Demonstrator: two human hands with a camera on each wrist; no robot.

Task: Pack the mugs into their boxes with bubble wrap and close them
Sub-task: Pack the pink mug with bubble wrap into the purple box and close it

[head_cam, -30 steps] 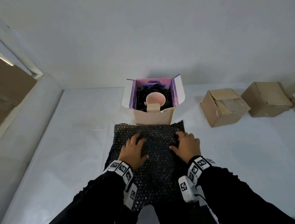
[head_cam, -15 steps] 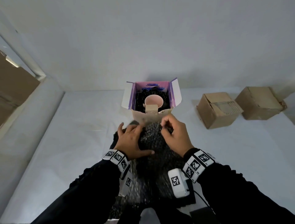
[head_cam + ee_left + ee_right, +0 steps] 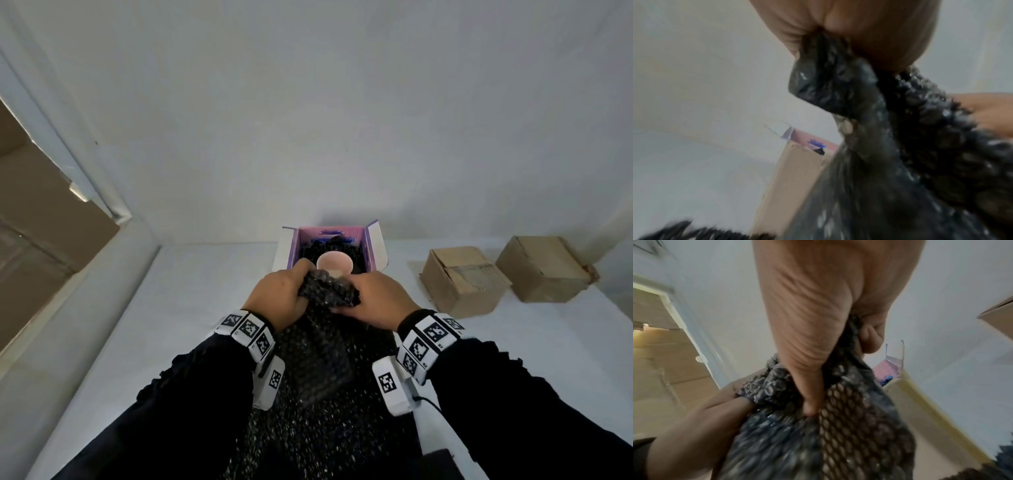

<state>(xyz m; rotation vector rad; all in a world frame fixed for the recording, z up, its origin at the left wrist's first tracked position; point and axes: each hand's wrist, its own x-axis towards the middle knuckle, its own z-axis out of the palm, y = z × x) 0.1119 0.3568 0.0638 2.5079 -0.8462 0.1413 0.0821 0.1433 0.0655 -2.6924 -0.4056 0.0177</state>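
Bubble wrap [image 3: 329, 291] in 2 hands

Right hand [image 3: 818, 313] grips bunched black bubble wrap [image 3: 818, 434], thumb pressed into it. Left hand [image 3: 701, 426] holds the wrap at 8 o'clock. Open box [image 3: 898, 386] at 3 o'clock.

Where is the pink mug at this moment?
In the head view, the pink mug sits inside the open purple-lined box, among black bubble wrap, just beyond both hands.
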